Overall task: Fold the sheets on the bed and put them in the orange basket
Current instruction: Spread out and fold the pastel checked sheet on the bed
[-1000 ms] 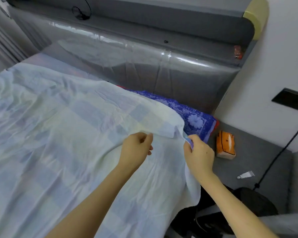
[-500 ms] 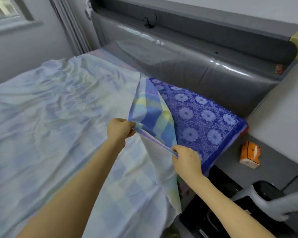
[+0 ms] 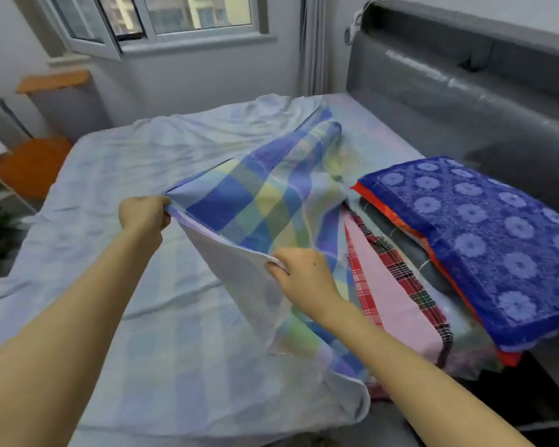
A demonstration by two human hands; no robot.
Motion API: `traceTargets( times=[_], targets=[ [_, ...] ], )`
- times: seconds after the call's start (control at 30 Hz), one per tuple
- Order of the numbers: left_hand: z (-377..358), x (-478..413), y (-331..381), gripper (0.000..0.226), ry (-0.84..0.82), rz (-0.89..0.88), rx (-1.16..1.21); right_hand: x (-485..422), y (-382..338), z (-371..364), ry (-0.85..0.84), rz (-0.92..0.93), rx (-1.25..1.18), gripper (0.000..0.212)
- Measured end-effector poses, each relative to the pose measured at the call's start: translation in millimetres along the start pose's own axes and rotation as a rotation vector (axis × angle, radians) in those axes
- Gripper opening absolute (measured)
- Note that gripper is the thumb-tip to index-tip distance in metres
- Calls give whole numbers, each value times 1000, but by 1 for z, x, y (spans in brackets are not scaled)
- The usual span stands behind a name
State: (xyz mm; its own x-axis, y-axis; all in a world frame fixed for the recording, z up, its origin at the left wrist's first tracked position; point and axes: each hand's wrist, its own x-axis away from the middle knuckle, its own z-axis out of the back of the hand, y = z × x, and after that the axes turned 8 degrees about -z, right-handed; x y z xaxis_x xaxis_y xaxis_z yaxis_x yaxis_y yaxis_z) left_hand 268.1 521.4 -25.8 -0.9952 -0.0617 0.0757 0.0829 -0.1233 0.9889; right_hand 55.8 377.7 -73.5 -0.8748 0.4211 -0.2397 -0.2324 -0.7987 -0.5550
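Checked blue-yellow sheet (image 3: pixel 255 201), pale underside, edge pinched by both hands

soft window (image 3: pixel 188 14) daylight, slight blur, bowed edges

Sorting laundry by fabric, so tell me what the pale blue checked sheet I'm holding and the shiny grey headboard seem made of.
Pale blue checked sheet: thin woven cloth, probably cotton or a blend, matte; it creases finely and the check shows through its back. Shiny grey headboard: padded, likely leather-look upholstery under clear film, judging by wrinkled glare.
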Motion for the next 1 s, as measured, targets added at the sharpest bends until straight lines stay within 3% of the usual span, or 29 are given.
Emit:
traceTargets(
  times=[0.13,0.3,0.53,0.67,0.8,1.0],
  targets=[
    [80,-19,-35,27,42,52,-91,-12,-57,-56,-238,59,-54,27],
    [151,-27,-88,17,-35,142,-102,-23,-94,-122,-375,105,-127,41],
    [246,-44,-147,16,150,207,-195,-38,-137,-199,-391,85,-132,46],
    [296,-50,-175,15,180,262,-210,-45,-176,-247,-418,-17,-162,26],
    [365,-62,-213,14,216,327,-182,-39,-223,-301,-463,-7,-135,25],
    [497,-93,-276,21,264,418,-203,5,-305,-378,-365,-95,-70,36]
  ],
)
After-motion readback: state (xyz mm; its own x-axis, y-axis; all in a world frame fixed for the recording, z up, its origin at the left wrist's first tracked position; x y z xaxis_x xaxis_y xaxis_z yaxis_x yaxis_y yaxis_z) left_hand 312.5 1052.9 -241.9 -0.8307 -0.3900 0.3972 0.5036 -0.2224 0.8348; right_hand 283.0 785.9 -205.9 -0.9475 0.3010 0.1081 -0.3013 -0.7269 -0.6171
